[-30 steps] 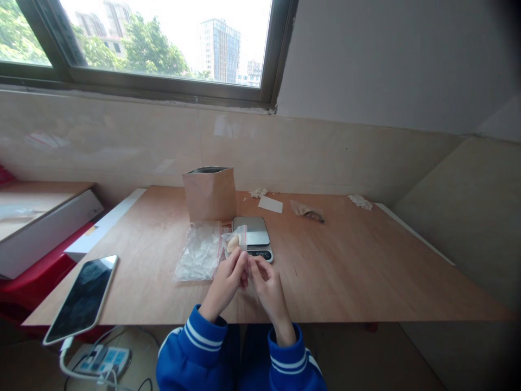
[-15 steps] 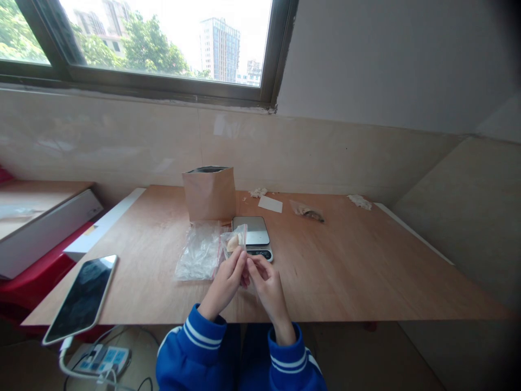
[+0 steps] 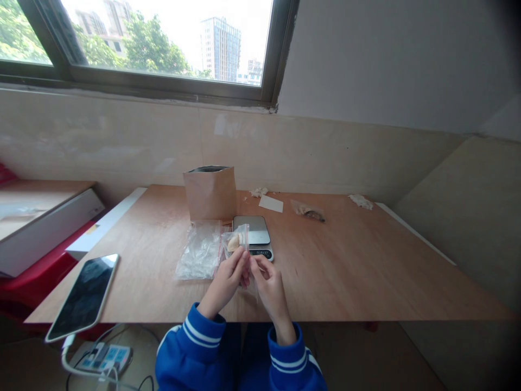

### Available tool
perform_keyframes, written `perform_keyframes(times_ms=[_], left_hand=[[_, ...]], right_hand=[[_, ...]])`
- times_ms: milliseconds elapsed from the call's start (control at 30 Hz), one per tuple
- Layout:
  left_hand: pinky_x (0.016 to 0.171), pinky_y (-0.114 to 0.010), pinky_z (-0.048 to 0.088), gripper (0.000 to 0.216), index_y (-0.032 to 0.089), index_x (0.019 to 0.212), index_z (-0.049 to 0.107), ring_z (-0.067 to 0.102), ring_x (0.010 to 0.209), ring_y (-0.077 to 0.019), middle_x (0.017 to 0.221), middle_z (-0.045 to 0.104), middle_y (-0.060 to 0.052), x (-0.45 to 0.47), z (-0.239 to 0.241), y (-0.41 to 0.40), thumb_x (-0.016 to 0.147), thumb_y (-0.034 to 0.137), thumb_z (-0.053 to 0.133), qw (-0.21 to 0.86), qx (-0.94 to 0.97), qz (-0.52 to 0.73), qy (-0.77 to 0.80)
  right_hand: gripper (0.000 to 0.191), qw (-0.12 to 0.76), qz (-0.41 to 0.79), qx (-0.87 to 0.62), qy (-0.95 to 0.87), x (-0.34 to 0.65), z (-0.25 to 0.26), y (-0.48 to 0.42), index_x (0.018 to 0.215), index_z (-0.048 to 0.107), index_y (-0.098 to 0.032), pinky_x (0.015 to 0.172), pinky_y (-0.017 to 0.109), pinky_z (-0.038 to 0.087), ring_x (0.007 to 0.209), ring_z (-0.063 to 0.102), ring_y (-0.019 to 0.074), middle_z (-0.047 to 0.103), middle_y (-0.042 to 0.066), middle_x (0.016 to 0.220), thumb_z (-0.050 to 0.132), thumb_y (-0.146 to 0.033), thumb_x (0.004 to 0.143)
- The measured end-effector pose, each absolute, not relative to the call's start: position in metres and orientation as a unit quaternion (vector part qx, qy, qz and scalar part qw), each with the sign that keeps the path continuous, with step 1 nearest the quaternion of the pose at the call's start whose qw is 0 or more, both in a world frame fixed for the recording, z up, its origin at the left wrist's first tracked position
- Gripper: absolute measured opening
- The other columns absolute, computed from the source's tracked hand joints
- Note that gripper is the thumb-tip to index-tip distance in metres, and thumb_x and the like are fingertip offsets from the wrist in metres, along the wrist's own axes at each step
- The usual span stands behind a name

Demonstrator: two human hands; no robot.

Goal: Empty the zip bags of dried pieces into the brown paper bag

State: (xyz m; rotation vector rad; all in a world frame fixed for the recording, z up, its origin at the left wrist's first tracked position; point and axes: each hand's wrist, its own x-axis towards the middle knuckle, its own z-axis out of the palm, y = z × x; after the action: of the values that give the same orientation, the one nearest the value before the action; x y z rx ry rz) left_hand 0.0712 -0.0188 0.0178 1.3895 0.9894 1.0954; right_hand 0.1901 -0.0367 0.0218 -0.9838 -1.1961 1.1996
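Left hand: grip pinching the small clear zip bag, thumb against fingers. Right hand: thumb and fingertip pinching its red-lined edge. Bag, with pale pieces inside, is held up before the digital scale. Judged light, limp, slippery; contents possibly brittle, so best held by the seal strip. Outward: loose clear bags at left; brown pouch upright behind on the desk.
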Motion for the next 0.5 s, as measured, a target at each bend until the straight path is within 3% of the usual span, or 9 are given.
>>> perform_keyframes(times_ms=[300, 500], left_hand=[[0.04, -0.02, 0.038, 0.03, 0.021, 0.08, 0.048, 0.049, 0.04, -0.0104, 0.05, 0.049, 0.005, 0.077, 0.017, -0.018, 0.092, 0.048, 0.043, 0.475, 0.62, 0.445, 0.438], [0.039, -0.02, 0.03, 0.032, 0.021, 0.064, 0.041, 0.04, 0.035, -0.008, 0.041, 0.043, 0.007, 0.06, 0.023, -0.021, 0.089, 0.039, 0.049, 0.402, 0.591, 0.501, 0.488]], right_hand=[[0.035, 0.578, 0.456, -0.477, -0.48, 0.183, 0.023, -0.04, 0.083, 0.065, -0.018, 0.051, 0.026, 0.049, 0.052, 0.059, 0.0153, 0.063, 0.001, 0.062, 0.057, -0.052, 0.087], [0.038, 0.647, 0.298, -0.581, -0.394, 0.202, 0.016, -0.026, 0.088, 0.071, -0.017, 0.079, 0.035, 0.055, 0.085, 0.071, 0.0262, 0.075, 0.014, 0.093, 0.059, -0.052, 0.085]])
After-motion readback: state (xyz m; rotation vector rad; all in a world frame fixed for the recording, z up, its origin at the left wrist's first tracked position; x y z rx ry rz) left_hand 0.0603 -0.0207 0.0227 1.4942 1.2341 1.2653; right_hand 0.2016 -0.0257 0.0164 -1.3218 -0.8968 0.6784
